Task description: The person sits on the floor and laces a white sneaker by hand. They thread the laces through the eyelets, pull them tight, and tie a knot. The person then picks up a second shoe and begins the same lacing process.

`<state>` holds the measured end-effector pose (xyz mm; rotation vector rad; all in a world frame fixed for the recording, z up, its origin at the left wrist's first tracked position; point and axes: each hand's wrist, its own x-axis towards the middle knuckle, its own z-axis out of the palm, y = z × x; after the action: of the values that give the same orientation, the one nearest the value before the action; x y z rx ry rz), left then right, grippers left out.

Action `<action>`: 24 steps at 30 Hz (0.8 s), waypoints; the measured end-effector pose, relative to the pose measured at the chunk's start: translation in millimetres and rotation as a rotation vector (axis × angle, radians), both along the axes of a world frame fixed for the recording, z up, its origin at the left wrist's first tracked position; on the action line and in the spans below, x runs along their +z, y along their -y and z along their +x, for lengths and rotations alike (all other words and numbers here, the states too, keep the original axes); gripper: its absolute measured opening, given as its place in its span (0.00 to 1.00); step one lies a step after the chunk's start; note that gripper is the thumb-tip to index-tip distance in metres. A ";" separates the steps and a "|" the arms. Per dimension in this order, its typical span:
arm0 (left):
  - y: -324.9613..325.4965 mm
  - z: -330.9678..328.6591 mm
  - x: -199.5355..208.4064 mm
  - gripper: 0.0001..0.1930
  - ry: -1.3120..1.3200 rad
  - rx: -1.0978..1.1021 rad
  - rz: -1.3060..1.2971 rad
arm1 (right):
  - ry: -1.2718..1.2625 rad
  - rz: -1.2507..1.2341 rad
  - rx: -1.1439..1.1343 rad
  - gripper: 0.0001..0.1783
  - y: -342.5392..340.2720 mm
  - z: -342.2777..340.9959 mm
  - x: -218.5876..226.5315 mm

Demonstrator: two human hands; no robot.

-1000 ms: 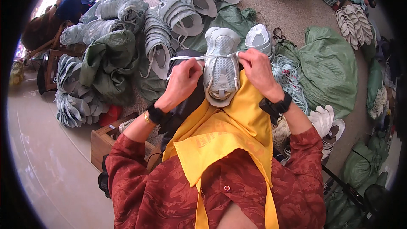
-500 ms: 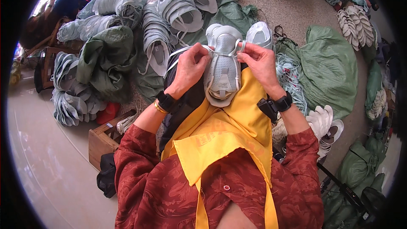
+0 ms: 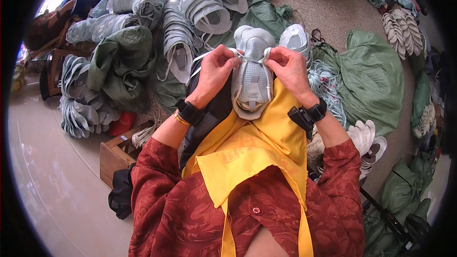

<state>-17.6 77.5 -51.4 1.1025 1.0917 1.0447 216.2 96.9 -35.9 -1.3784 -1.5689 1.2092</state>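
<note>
A pale grey shoe upper (image 3: 253, 78) rests on my lap over the yellow apron (image 3: 281, 109), its toe end toward me. My left hand (image 3: 215, 73) pinches a white shoelace (image 3: 203, 56) at the left of the upper, and a loose end of it trails off to the left. On the other side my right hand (image 3: 289, 70) pinches the lace close to the eyelets. Between both hands the lace crosses over the tongue. Part of the lace is hidden by my fingers.
Stacks of nested grey uppers (image 3: 204, 12) lie ahead and to the left. A single upper (image 3: 295, 39) sits just right of my work. Bundles of pale blue laces (image 3: 326, 83) lie beside a green sack (image 3: 371, 76). A wooden stool (image 3: 114, 154) stands at left.
My right hand has drawn down and slightly in toward the shoe upper, shortening the raised lace loop there. The left hand stays pinched, moved slightly right.
</note>
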 end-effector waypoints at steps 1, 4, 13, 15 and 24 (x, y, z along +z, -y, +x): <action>-0.6 -0.7 -0.7 0.03 0.069 0.004 -0.014 | -0.031 -0.036 -0.004 0.08 -0.9 1.4 0.4; -0.5 0.9 -2.2 0.04 0.099 0.030 -0.014 | -0.049 -0.052 -0.027 0.08 1.3 3.2 0.3; 0.2 9.1 -2.9 0.05 0.242 0.078 0.024 | -0.052 -0.035 -0.050 0.07 4.6 3.1 -6.2; 0.3 9.2 -3.9 0.05 0.230 0.084 0.031 | -0.043 -0.019 -0.050 0.07 4.9 3.4 -6.7; 3.1 14.6 13.9 0.07 -0.455 0.089 0.286 | -0.099 -0.010 -0.055 0.07 4.5 2.4 -7.6</action>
<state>-3.0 74.4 -37.4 1.5861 1.3870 1.0693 218.5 92.4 -43.5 -1.3389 -1.4491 1.2345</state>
